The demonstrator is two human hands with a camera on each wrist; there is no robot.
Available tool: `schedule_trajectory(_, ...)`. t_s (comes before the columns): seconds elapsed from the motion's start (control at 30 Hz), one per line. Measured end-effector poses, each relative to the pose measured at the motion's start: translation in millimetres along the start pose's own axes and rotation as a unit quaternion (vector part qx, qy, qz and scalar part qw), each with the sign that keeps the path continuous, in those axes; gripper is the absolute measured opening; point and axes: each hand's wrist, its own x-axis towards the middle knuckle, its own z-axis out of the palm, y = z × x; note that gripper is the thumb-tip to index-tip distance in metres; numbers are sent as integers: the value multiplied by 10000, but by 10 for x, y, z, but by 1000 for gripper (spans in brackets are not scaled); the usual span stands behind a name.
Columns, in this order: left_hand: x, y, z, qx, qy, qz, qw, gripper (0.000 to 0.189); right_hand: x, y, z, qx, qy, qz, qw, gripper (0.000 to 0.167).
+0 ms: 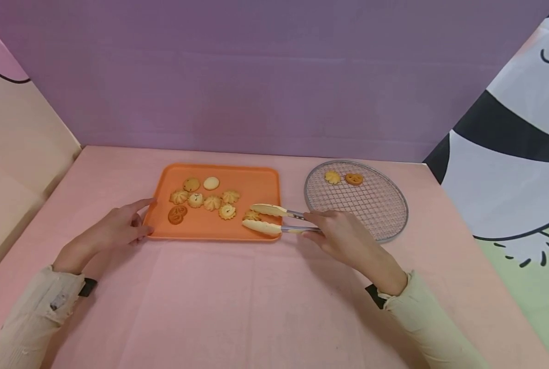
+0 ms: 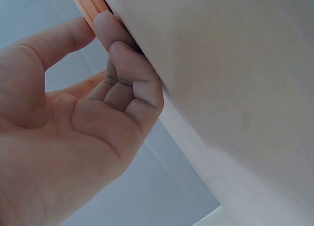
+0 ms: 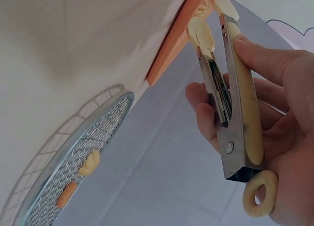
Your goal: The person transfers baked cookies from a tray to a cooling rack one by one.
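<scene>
My left hand (image 1: 118, 228) holds the left edge of an orange tray (image 1: 219, 233), its thumb and index finger apart along the rim and its other fingers curled. Several cookies lie on the tray, among them a pretzel-shaped cookie (image 1: 177, 214) and a pale round cookie (image 1: 211, 183). My right hand (image 1: 343, 238) grips metal tongs (image 3: 235, 103) with cream handles and tips. In the head view, the spread tips lie on either side of a yellowish cookie (image 1: 252, 215) near the tray's right end; the contact is too small to tell.
To the right of the tray is a round wire mesh rack (image 1: 362, 205) with a grey rim. On it lie a flower-shaped cookie (image 1: 332, 177) and a pretzel-shaped cookie (image 1: 354, 179). Pink cloth (image 1: 237, 302) covers the table, and a purple backdrop (image 1: 265, 92) rises behind.
</scene>
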Motion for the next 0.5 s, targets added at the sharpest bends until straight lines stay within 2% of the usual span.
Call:
schedule_trajectory(0.27, -19, -27, 8, 26, 51, -56, 10000, 73, 0, -2, 2, -126, 175, -124, 9997, 34)
schedule_trajectory(0.5, -4, -27, 2, 69, 62, 43, 9999, 73, -27, 24, -49, -251, 391, -178, 9988, 34)
